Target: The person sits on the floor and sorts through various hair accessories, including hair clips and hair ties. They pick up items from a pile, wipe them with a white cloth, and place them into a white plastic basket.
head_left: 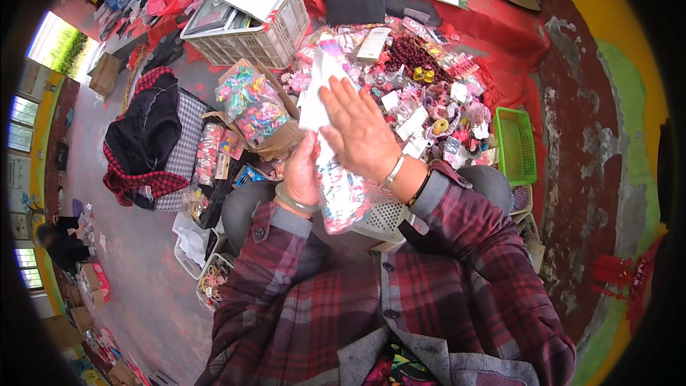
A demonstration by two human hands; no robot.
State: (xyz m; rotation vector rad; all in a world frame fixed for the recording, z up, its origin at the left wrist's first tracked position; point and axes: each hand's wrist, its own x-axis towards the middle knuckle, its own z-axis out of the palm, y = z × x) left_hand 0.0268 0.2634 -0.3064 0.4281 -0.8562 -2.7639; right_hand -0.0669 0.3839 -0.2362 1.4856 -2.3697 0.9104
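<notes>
A long clear plastic bag [341, 200] is held upright in front of my chest, its lower part filled with pink, white and blue small items whose kind I cannot make out. Its upper part is flat and whitish. My left hand [300, 175] grips the bag's left edge, thumb pointing up. Against the upper part of the bag my right hand [361, 129] lies flat, fingers stretched out and close together. Beyond the hands spreads a heap of hair ties and small trinkets [436, 129], many with white cards. Under the bag is a white perforated basket [382, 221].
A cardboard box [275, 136] of bagged colourful pieces stands left of my hands. Behind it is a white crate [246, 43]. A green basket [514, 146] stands at the right. Dark clothing [146, 118] lies over a checked surface at the left. Another person [64, 243] is far left.
</notes>
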